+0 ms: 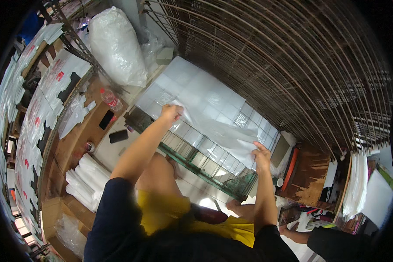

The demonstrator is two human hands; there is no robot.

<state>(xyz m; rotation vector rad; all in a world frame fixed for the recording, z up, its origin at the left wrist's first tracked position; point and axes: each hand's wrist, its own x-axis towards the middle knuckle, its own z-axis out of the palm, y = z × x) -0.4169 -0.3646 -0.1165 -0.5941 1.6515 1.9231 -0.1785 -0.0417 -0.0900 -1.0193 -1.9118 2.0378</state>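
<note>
My left hand (170, 112) pinches the upper left corner of a clear plastic bag (218, 129). My right hand (261, 155) grips the same bag at its lower right edge. The bag is stretched between both hands above a flat stack of clear plastic sheets (196, 85). That stack lies on a green wire-grid frame (196, 161). My bare knees and yellow shorts show below the frame.
A large stuffed white plastic sack (116, 46) stands at the back left. Two dark phones (113, 128) and a plastic bottle (111, 98) lie on the brown table. Folded bag bundles (86, 181) sit lower left. Another person's arm (310, 238) is lower right. A wire mesh wall (292, 61) rises behind.
</note>
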